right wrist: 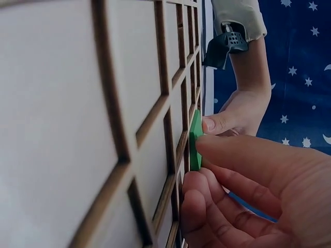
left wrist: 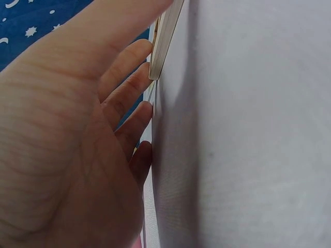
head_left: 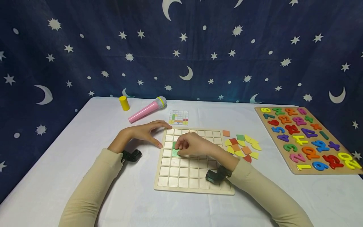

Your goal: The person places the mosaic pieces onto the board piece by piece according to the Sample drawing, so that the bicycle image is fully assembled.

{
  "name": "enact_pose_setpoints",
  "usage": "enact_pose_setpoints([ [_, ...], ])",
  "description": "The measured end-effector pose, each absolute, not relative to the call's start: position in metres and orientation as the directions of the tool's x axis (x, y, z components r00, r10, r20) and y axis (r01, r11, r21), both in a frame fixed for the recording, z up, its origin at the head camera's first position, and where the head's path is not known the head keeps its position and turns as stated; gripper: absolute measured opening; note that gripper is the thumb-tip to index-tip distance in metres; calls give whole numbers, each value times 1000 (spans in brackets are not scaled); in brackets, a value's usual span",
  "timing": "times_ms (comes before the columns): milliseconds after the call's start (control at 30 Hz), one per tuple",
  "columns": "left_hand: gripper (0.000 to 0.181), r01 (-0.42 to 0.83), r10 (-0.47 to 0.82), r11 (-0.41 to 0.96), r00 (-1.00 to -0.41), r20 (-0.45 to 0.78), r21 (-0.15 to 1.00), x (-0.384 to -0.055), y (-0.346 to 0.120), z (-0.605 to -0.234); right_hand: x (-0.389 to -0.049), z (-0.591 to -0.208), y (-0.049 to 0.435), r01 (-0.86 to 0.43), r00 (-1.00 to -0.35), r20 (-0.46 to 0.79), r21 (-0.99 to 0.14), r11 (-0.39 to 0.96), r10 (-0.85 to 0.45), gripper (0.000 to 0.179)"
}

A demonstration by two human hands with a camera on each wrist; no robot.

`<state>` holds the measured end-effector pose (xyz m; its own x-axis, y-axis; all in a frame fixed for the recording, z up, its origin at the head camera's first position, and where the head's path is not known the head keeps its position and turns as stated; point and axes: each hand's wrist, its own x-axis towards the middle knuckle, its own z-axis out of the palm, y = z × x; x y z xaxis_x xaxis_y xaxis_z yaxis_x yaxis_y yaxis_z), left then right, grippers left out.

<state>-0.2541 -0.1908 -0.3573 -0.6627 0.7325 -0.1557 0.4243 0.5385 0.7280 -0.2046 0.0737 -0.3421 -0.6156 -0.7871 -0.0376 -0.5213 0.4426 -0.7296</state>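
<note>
A pale wooden grid board (head_left: 181,182) lies on the white table. Over its left part, my right hand (head_left: 195,144) pinches a green square tile (right wrist: 195,142) between thumb and fingers, close against the grid. Green shows at the fingertips in the head view too, spanning two neighbouring cells. My left hand (head_left: 144,132) has its fingers extended, with fingertips at the board's top left corner and the thumb at its left edge. In the left wrist view, the fingers (left wrist: 129,93) lie along the board's side (left wrist: 166,41).
Right of the board lie loose yellow, red, orange and green pieces (head_left: 246,150). A pattern card (head_left: 178,117) sits behind it. Further back are a pink toy microphone (head_left: 144,112) and a yellow cylinder (head_left: 124,103). A number puzzle board (head_left: 286,159) is at the far right.
</note>
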Motion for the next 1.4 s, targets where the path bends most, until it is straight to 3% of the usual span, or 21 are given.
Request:
enact_pose_setpoints([
  [367,81,415,727,544,-668,-162,729,-254,-191,-358,-203,-342,78,-551,-584,-40,-715,431,-811,19],
  [800,81,418,722,546,-674,-155,726,-252,-190,-358,-204,-338,99,-574,-602,-10,-689,442,-798,14],
  [1400,82,417,725,547,-670,-161,726,-251,-192,-357,-208,-325,155,-502,-712,-14,-688,523,-702,17],
])
